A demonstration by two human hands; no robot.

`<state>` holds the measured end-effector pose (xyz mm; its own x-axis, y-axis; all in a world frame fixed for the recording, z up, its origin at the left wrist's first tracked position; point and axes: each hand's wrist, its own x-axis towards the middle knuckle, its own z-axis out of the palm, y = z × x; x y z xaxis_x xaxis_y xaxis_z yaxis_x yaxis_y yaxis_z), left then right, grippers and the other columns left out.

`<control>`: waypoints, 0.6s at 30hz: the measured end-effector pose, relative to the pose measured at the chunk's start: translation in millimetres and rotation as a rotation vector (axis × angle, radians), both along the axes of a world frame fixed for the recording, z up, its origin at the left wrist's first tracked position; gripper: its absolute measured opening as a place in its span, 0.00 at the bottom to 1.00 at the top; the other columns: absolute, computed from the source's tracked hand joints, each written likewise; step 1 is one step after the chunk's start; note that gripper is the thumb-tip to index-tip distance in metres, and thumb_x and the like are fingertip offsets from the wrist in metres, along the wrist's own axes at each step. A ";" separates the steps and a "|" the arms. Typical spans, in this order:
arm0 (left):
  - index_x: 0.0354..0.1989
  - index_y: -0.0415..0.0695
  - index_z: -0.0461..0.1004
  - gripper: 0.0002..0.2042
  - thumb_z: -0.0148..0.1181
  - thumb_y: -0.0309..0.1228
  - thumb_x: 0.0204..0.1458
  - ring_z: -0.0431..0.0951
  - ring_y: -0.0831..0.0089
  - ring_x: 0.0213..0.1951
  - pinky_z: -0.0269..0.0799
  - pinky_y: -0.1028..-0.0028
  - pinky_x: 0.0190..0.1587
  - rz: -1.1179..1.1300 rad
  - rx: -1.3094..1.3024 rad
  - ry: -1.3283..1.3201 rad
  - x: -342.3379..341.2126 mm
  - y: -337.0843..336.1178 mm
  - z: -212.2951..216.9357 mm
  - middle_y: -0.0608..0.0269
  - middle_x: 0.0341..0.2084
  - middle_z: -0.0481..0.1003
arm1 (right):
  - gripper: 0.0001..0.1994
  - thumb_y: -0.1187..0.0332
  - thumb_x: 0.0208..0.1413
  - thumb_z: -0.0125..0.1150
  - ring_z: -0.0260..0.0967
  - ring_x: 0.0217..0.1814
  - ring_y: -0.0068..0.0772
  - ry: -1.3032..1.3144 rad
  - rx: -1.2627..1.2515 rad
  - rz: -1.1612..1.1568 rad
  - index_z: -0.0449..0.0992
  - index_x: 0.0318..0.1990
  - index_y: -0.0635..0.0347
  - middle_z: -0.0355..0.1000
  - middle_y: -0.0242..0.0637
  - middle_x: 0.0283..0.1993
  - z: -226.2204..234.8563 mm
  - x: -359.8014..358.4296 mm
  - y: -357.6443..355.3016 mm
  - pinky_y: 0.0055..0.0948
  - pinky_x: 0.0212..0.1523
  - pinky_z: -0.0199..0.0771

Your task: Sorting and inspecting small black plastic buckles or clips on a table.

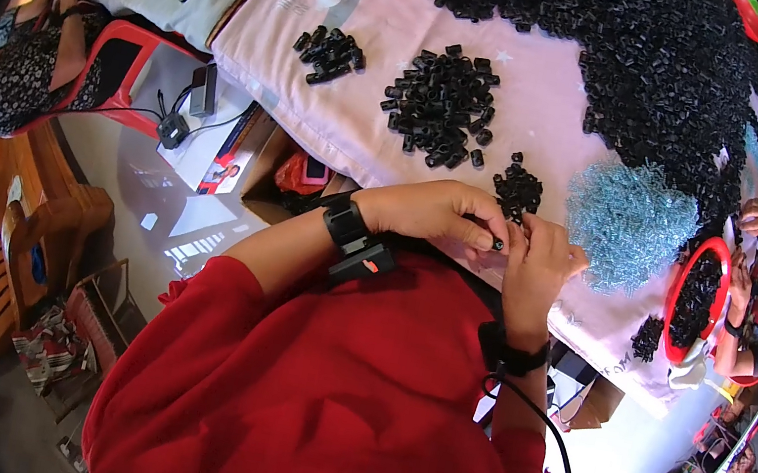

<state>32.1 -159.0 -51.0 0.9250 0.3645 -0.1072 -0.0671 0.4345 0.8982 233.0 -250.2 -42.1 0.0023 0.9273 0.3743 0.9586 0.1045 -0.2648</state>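
Red sleeves, black wristbands, trailing black cable

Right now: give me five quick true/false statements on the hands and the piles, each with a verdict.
1. Both hands meet on one small black part. True.
2. The left hand rests flat on the cloth. False: it pinches the part together with the right hand.
3. A blue heap lies right of the hands. True.
4. The table cloth is green. False: pale pink.
5. The red tray holds blue pieces. False: black ones.
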 end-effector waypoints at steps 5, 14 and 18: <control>0.52 0.38 0.80 0.12 0.60 0.31 0.65 0.78 0.77 0.44 0.77 0.74 0.51 0.009 -0.071 0.000 0.0 1.3 -1.3 0.65 0.42 0.75 | 0.08 0.68 0.58 0.68 0.73 0.42 0.30 0.086 -0.028 -0.002 0.80 0.43 0.54 0.77 0.31 0.40 1.2 2.3 -2.3 0.38 0.54 0.57; 0.52 0.36 0.79 0.13 0.59 0.32 0.66 0.79 0.78 0.44 0.78 0.74 0.52 0.030 -0.135 -0.011 0.8 1.2 -4.1 0.65 0.41 0.78 | 0.10 0.77 0.58 0.64 0.72 0.39 0.32 0.824 -0.189 0.023 0.81 0.47 0.61 0.76 0.38 0.40 44.2 -7.8 -12.9 0.32 0.52 0.63; 0.51 0.36 0.79 0.13 0.59 0.33 0.66 0.78 0.79 0.42 0.77 0.75 0.50 0.048 -0.128 0.005 2.1 0.4 -4.8 0.67 0.38 0.79 | 0.10 0.76 0.59 0.63 0.70 0.41 0.35 0.565 -0.106 0.104 0.81 0.48 0.62 0.75 0.38 0.40 53.0 -11.2 -12.2 0.33 0.52 0.64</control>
